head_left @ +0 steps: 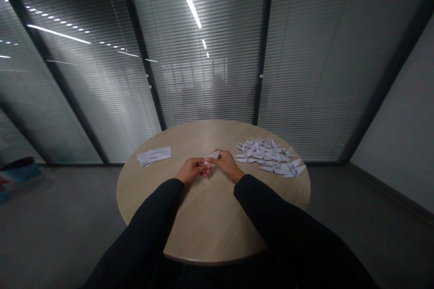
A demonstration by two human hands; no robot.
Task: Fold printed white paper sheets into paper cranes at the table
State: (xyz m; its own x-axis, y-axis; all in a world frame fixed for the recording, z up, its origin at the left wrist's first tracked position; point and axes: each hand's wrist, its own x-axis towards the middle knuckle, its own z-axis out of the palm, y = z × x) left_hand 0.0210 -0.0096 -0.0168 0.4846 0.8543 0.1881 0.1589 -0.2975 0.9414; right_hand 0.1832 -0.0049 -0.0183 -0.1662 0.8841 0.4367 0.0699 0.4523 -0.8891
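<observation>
Sole view is head-worn, set above the near edge of the round, pale wood-grain table [206,226], facing forward and down along the wearer's black fabric sleeves [280,214]. Field is wide, spanning the table from left edge to right edge, with the bare left hand [191,170] and bare right hand [230,165] near frame centre. Beyond the far edge it reaches grey slatted blinds [305,76].

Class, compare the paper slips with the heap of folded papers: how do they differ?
The paper slips lie flat; the folded papers have points sticking out. The paper slips cover a small patch, the folded papers a wider one. Both are whitish and rest on the table.
</observation>
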